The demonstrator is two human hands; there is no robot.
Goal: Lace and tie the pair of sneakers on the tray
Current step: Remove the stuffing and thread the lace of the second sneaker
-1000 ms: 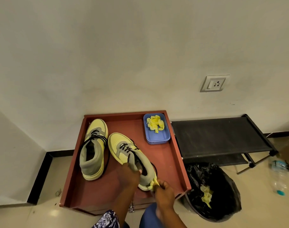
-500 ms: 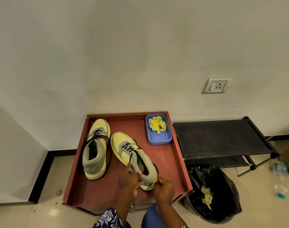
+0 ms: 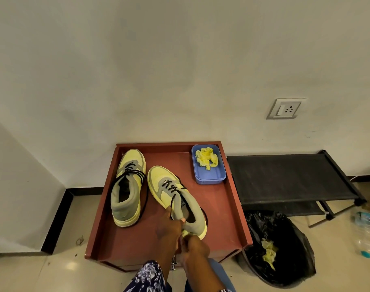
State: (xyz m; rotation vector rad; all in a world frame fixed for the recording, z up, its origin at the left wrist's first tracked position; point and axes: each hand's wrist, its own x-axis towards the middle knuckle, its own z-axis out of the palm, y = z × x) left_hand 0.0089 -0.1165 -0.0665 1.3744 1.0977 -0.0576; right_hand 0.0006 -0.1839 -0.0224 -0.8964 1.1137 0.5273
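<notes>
Red-brown tray (image 3: pixel 232 209) sits on the floor against the wall. Both sneakers are on it, toes toward the wall.

Left sneaker (image 3: pixel 128 188): yellow and grey, flat on its sole along the tray's left side. Black lace (image 3: pixel 135 175) is threaded through the lower eyelets, with loose ends running down both sides of the shoe onto the tray.

Right sneaker (image 3: pixel 175 197): same colours, angled with its toe toward the tray's middle and its heel near the front right. Black lace (image 3: pixel 172 187) crosses the lower eyelets; upper part looks unlaced.

Left hand (image 3: pixel 169 226) grips the right sneaker at the collar on the near side, thumb against the grey tongue area, fingers curled round the edge. Right hand (image 3: pixel 193 246) is just behind the heel, fingers curled, pinching a bit of yellow crumpled paper (image 3: pixel 186 232) at the heel. The two hands touch.

Blue plastic tub (image 3: pixel 208 178) in the tray's far right corner holds more crumpled yellow paper. Black folding rack (image 3: pixel 285 178) stands right of the tray. Black-lined bin (image 3: pixel 285 234) is in front of the rack, yellow paper scraps inside. Clear plastic bottle (image 3: pixel 366 232) lies on the floor at far right. Wall socket (image 3: pixel 286 108) sits above the rack.
</notes>
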